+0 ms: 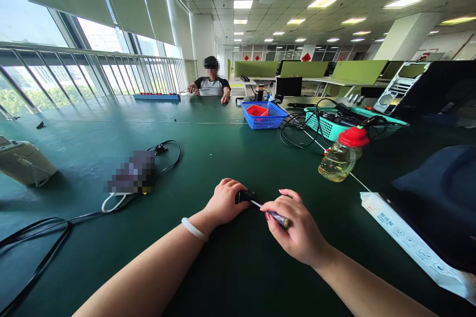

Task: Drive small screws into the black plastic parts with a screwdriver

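In the head view, my left hand (pixel 225 200), with a white bangle at the wrist, presses a small black part (pixel 243 196) against the dark green tabletop. Its fingers close round the part's left side and hide some of it, so its exact kind is unclear. My right hand (pixel 293 225) grips a screwdriver (pixel 277 217) by its handle, thumb and index finger pinching near the front. The thin metal shaft slants up and left, and its tip meets the black part beside my left thumb.
A blue basket (pixel 265 121) holding a red tray stands ahead; a green basket (pixel 329 129) of cables is farther right. A red-lidded bottle (pixel 340 158) and a white packet (pixel 416 247) lie rightward. Cables (pixel 55 223) trail on the left. A person (pixel 211 84) sits at the far edge.
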`<state>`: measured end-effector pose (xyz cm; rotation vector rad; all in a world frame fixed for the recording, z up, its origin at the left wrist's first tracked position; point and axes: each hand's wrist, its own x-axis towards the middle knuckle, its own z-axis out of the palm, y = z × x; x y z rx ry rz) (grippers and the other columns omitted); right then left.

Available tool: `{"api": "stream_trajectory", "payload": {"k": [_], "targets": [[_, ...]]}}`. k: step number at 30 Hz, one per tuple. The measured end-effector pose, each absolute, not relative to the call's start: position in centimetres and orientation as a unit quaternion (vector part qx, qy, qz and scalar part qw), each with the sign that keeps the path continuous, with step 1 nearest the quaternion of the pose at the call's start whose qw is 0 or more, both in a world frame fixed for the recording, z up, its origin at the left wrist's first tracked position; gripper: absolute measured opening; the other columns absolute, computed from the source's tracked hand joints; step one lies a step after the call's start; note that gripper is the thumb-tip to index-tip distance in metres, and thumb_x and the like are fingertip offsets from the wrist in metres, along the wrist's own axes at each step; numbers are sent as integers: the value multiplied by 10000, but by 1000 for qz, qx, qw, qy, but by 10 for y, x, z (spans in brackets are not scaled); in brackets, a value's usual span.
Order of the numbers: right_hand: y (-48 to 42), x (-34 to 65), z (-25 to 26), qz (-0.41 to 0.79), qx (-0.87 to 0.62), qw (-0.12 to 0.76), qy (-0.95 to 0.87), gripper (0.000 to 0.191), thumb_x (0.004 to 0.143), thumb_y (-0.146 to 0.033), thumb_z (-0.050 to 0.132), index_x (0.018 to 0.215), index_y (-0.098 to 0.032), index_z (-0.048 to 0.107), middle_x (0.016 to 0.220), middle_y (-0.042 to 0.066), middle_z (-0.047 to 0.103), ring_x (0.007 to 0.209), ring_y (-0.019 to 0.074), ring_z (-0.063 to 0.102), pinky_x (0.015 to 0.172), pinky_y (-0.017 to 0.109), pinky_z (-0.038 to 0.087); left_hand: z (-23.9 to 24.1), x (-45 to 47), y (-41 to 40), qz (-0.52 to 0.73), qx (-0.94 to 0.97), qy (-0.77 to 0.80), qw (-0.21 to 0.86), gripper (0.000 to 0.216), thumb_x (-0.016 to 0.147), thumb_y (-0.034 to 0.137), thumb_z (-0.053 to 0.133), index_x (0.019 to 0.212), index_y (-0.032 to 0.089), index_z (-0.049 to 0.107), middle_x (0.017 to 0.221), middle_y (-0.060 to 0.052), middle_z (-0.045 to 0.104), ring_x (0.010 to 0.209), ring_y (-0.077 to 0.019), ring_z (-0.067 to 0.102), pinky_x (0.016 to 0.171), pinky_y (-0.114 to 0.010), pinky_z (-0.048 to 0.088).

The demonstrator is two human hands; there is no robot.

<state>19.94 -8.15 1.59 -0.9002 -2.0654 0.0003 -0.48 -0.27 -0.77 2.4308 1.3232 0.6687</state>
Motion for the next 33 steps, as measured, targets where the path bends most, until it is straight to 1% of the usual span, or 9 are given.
{"api": "stream_trajectory", "payload": {"k": [8,12,16,20,24,29,33], "targets": [[-86,195,21,-59,-351,411,-839,145,866,-99,519,912,-209,603,724,-36,629,679,130,580,1042,448,354,-8,-5,-3,232,843,464,142,322,764,343,770,1052,228,686,1111,-54,707,1193,-294,535,1039,-465,432],[-90,191,23,-93,-333,346,-872,136,847,-102,530,908,-193,610,725,-26,608,691,140,562,1089,488,316,-9,-4,-3,234,844,462,138,288,778,329,752,1039,227,687,1117,-55,707,1188,-289,539,1053,-464,422],[-94,188,20,-82,-327,273,-901,147,821,-122,546,910,-209,624,746,-21,588,709,151,549,1126,525,276,-8,-5,-3,234,840,468,142,278,779,293,738,1044,228,687,1135,-55,703,1198,-287,534,1063,-465,415],[-95,187,16,-65,-323,248,-911,117,810,-132,549,863,-218,607,733,-18,572,699,156,542,1117,526,305,-8,-5,-4,234,838,470,148,278,777,273,730,1049,228,687,1127,-57,701,1189,-284,536,1054,-463,424],[-91,189,17,-60,-328,265,-905,117,823,-109,507,835,-210,566,725,-15,567,682,151,537,1079,528,348,-8,-4,-4,230,839,472,146,288,774,283,737,1052,228,687,1143,-58,698,1204,-295,529,1057,-468,425],[-84,196,19,10,-360,340,-869,114,875,-118,477,858,-222,519,693,-46,576,645,128,554,1020,493,395,-7,-4,-4,231,838,472,146,299,769,313,757,1047,228,686,1146,-63,697,1202,-293,534,1052,-459,429],[-81,199,20,50,-378,361,-851,126,888,-115,469,856,-231,505,689,-63,583,629,114,566,1016,481,391,-6,-4,-4,225,840,471,147,310,769,325,760,1050,216,685,1145,-66,698,1201,-290,533,1049,-450,428]]}}
